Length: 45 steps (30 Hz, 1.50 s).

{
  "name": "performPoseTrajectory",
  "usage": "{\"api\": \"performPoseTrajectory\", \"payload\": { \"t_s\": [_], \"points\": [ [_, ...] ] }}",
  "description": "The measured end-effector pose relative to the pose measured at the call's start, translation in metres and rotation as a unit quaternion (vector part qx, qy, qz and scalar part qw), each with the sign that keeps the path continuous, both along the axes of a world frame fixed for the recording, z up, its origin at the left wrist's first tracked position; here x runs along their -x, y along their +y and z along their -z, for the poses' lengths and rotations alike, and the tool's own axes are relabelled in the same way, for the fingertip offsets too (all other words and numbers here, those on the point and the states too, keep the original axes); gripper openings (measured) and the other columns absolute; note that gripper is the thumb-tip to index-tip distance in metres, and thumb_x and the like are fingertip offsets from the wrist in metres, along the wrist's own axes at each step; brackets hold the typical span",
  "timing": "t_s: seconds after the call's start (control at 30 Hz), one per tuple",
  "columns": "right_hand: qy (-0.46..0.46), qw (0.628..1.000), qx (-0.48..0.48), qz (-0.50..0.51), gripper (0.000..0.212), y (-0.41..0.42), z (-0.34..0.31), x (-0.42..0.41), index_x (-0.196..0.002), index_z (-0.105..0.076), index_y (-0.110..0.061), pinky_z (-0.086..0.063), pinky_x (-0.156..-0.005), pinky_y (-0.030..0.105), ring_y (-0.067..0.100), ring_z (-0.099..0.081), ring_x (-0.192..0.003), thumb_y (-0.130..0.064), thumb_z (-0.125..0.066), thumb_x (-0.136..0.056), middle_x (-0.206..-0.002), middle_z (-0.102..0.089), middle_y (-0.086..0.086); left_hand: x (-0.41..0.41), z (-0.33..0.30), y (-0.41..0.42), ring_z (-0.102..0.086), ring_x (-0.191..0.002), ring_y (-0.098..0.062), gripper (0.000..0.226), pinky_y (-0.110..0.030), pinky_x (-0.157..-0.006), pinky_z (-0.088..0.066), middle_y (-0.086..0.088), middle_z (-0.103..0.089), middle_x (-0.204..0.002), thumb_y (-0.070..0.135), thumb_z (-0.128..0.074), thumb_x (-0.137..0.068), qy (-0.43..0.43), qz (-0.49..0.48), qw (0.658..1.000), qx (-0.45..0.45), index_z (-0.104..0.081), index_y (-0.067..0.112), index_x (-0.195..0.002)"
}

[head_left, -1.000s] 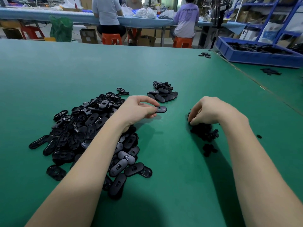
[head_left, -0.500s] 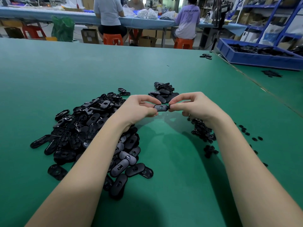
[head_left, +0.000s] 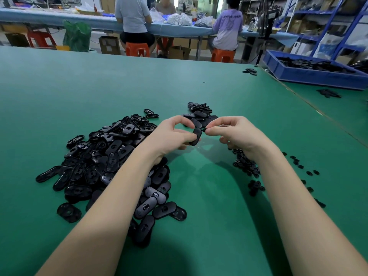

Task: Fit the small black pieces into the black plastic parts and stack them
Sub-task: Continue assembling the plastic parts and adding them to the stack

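My left hand (head_left: 172, 136) pinches one oval black plastic part (head_left: 196, 136), held tilted on edge above the green table (head_left: 119, 86). My right hand (head_left: 237, 133) pinches a small black piece at that part's top right end; the piece is mostly hidden by the fingertips. A big heap of loose oval parts (head_left: 111, 166) lies under my left forearm. A smaller pile of oval parts (head_left: 200, 114) sits just beyond my hands. Small black pieces (head_left: 247, 166) are scattered under my right wrist.
A blue bin (head_left: 318, 76) with black parts stands at the back right, across a seam in the table. A few loose parts (head_left: 250, 71) lie near the far edge. Three people sit at a far bench with their backs or fronts to me.
My right hand came up from the small pieces to meet the left. The oval part, held flat before, now stands turned on edge between both hands.
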State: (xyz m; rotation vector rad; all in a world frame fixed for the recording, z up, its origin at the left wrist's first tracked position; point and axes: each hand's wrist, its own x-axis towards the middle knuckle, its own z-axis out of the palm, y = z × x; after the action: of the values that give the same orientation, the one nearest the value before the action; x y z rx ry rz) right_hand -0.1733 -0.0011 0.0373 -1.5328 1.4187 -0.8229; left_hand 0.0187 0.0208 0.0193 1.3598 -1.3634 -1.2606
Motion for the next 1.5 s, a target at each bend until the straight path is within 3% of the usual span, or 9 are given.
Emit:
{"api": "performPoseTrajectory", "payload": {
  "t_s": [0.23,0.47,0.63,0.73,0.87,1.0,1.2,1.37,1.5],
  "points": [
    [-0.016,1.000,0.004,-0.012,0.010,0.000,0.003,-0.011,-0.082,-0.078,-0.028,-0.030,-0.042,0.013,0.007,-0.041,-0.048,-0.018,-0.078,-0.082,-0.062,-0.057,-0.012,0.000,0.001,-0.001,-0.068,-0.074,-0.015,0.024,-0.017,-0.069,-0.057,-0.015,-0.076,-0.088,-0.006,-0.068,-0.087,0.066,-0.061,0.995,0.041,-0.072,0.008,-0.106],
    [-0.025,0.999,-0.012,0.016,0.004,-0.002,0.007,-0.013,-0.080,-0.078,-0.026,-0.031,-0.043,0.014,0.005,-0.045,-0.047,-0.023,-0.079,-0.078,-0.079,-0.076,-0.008,-0.003,0.001,-0.003,-0.074,-0.080,-0.017,0.028,-0.023,-0.077,-0.060,-0.013,-0.074,-0.101,-0.009,-0.066,-0.087,0.081,-0.057,0.994,0.042,-0.074,0.008,-0.108],
    [-0.009,1.000,-0.019,0.002,0.007,-0.003,0.006,-0.012,-0.074,-0.080,-0.032,-0.032,-0.042,0.014,0.004,-0.050,-0.049,-0.028,-0.083,-0.079,-0.069,-0.067,-0.014,-0.005,0.000,-0.002,-0.069,-0.077,-0.008,0.028,-0.017,-0.065,-0.054,0.001,-0.077,-0.084,-0.003,-0.070,-0.084,0.028,-0.056,0.996,0.066,-0.076,0.017,-0.102],
    [-0.004,1.000,-0.024,0.001,0.008,-0.002,0.006,-0.013,-0.074,-0.080,-0.032,-0.029,-0.039,0.012,0.001,-0.048,-0.046,-0.027,-0.083,-0.080,-0.066,-0.065,-0.014,-0.006,-0.001,-0.002,-0.067,-0.073,-0.013,0.029,-0.017,-0.069,-0.054,-0.003,-0.076,-0.084,-0.005,-0.070,-0.083,0.036,-0.050,0.996,0.072,-0.075,0.013,-0.105],
    [-0.001,1.000,-0.015,0.020,0.010,-0.001,0.004,-0.014,-0.085,-0.079,-0.027,-0.028,-0.039,0.012,0.002,-0.045,-0.045,-0.027,-0.086,-0.077,-0.065,-0.062,-0.010,-0.007,-0.002,-0.001,-0.068,-0.071,-0.004,0.029,-0.016,-0.071,-0.055,0.011,-0.074,-0.069,-0.005,-0.070,-0.084,0.029,-0.026,0.996,0.079,-0.074,0.013,-0.106],
    [0.005,1.000,-0.013,0.020,0.022,0.000,0.002,-0.013,-0.093,-0.077,-0.024,-0.027,-0.042,0.015,0.010,-0.043,-0.057,-0.029,-0.089,-0.074,-0.070,-0.061,-0.005,-0.006,-0.002,0.000,-0.069,-0.076,0.000,0.029,-0.014,-0.070,-0.054,0.014,-0.074,-0.071,-0.002,-0.071,-0.084,0.018,-0.013,0.996,0.085,-0.076,0.018,-0.104],
    [0.006,1.000,-0.002,0.025,0.024,0.001,0.001,-0.014,-0.096,-0.077,-0.021,-0.027,-0.040,0.014,0.011,-0.040,-0.056,-0.026,-0.088,-0.075,-0.070,-0.056,-0.002,-0.005,-0.003,0.000,-0.071,-0.086,-0.006,0.028,-0.018,-0.075,-0.055,-0.003,-0.076,-0.091,-0.001,-0.072,-0.084,0.015,-0.005,0.996,0.087,-0.077,0.020,-0.101],
    [0.021,0.999,0.021,0.037,0.018,-0.002,0.004,-0.016,-0.088,-0.076,-0.023,-0.030,-0.040,0.010,0.000,-0.041,-0.041,-0.028,-0.087,-0.076,-0.054,-0.057,-0.016,-0.005,-0.003,0.001,-0.070,-0.076,-0.008,0.029,-0.015,-0.072,-0.054,-0.004,-0.076,-0.086,-0.005,-0.071,-0.083,0.028,-0.012,0.997,0.075,-0.076,0.017,-0.101],
    [0.031,0.998,0.057,0.021,0.022,-0.003,0.009,-0.017,-0.088,-0.074,-0.024,-0.036,-0.055,0.020,-0.001,-0.046,-0.045,-0.037,-0.087,-0.077,-0.058,-0.058,-0.016,-0.005,-0.004,0.001,-0.069,-0.072,-0.015,0.031,-0.017,-0.071,-0.055,-0.013,-0.075,-0.086,-0.014,-0.061,-0.084,0.073,-0.017,0.997,0.037,-0.072,0.011,-0.100]
  ]
}}
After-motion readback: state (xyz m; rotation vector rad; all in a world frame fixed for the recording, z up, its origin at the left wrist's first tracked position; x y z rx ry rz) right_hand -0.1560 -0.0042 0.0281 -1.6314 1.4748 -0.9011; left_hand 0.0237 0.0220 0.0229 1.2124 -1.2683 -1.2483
